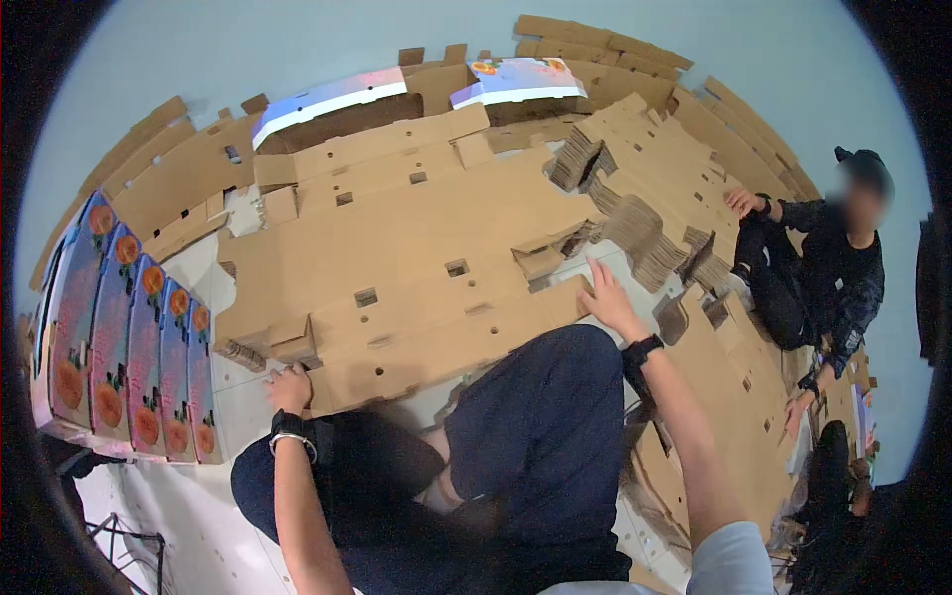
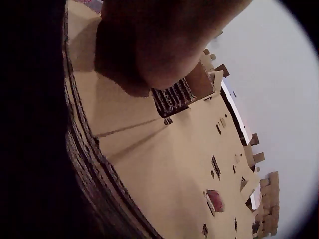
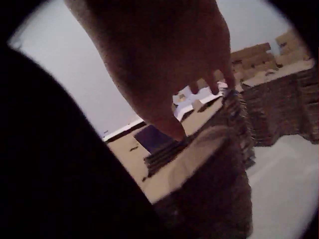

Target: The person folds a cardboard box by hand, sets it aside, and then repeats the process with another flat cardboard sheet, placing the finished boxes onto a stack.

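A stack of flat die-cut cardboard sheets (image 1: 416,248) lies in front of the seated wearer, its layered edges visible in the left wrist view (image 2: 144,149). My left hand (image 1: 290,387) rests at the stack's near left corner, beside a raised flap (image 1: 292,337); in the left wrist view the hand (image 2: 169,45) covers part of the cardboard. At the near right edge, my right hand (image 1: 610,302) touches the sheets with its fingers spread. The right wrist view shows that hand (image 3: 159,59) above the layered stack (image 3: 209,189), its fingertips at the edge.
Printed boxes (image 1: 129,337) stand in a row at the left. Two printed cardboard pieces (image 1: 332,104) lie at the back near the wall. More cardboard stacks (image 1: 645,233) are at the right, where another person (image 1: 813,258) in dark clothes sits. White floor (image 1: 238,397) shows around the stacks.
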A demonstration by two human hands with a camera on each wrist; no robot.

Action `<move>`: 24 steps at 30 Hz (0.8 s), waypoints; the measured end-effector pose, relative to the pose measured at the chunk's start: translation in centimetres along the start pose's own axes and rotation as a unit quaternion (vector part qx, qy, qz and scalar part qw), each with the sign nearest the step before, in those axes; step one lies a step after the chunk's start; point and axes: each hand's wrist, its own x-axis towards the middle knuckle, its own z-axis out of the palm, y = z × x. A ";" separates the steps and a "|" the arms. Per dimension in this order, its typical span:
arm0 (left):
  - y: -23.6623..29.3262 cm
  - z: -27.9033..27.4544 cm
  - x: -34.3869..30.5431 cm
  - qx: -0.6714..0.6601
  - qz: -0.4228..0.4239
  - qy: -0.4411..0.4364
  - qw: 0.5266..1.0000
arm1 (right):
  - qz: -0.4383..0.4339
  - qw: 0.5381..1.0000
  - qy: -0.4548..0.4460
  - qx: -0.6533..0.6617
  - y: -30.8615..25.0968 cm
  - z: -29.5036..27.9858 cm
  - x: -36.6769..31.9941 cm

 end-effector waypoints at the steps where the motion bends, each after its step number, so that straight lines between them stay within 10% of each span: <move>1: -0.4 0.2 0.4 0.037 0.039 -0.014 0.998 | -0.078 0.995 0.063 0.007 -2.4 -2.5 0.4; 6: -0.3 2.4 0.5 0.026 -0.028 0.113 0.993 | -0.206 0.969 0.002 -0.133 -5.1 -4.0 4.0; 20: 2.8 -2.9 -3.1 -0.014 -0.019 0.098 0.995 | -0.154 0.987 -0.039 0.020 -1.0 3.6 2.4; 24: 3.9 -6.7 -6.2 -0.029 0.116 -0.027 0.992 | -0.146 0.988 -0.042 0.000 -1.1 3.1 1.2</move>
